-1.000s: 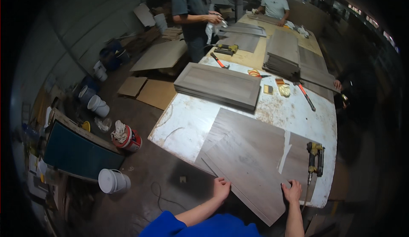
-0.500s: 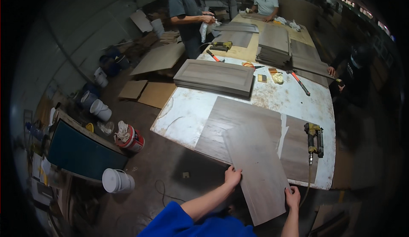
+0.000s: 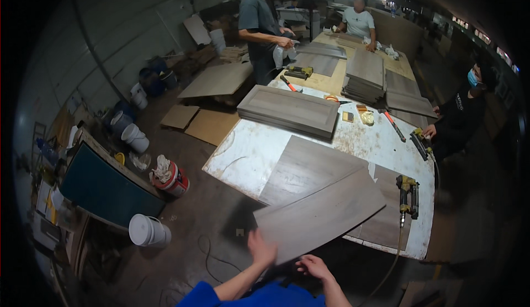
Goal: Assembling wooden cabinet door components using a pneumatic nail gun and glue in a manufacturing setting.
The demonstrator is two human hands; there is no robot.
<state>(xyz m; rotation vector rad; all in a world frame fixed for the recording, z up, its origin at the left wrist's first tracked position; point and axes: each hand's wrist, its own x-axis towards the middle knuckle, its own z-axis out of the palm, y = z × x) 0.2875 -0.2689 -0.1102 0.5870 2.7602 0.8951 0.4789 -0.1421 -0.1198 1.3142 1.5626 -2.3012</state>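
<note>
A grey-brown wood-grain panel (image 3: pixel 323 210) lies slantwise, its far part over the table and its near end jutting past the table's front edge. My left hand (image 3: pixel 261 249) is closed on the panel's near left end, its fingers partly hidden. Just off the panel's near edge is my right hand (image 3: pixel 314 266), empty, fingers loosely bent and apart. Beneath the panel's far side, a flat wood-grain board (image 3: pixel 301 160) rests on the white tabletop (image 3: pixel 234 160). To the right, a yellow-and-black nail gun (image 3: pixel 407 196) with a hose lies on another board.
Framed door panels (image 3: pixel 290 108) are stacked mid-table, with a taller stack (image 3: pixel 364 75) beyond. A red-handled hammer (image 3: pixel 393 126) lies at right. One masked person (image 3: pixel 466 105) holds a nail gun (image 3: pixel 421 143); two others stand farther back. A white bucket (image 3: pixel 149 231) stands on the floor at left.
The panel has swung clockwise, its far end moving right across the boards. My right hand has left its edge and moved left. The masked person's nail gun has come into view over the table.
</note>
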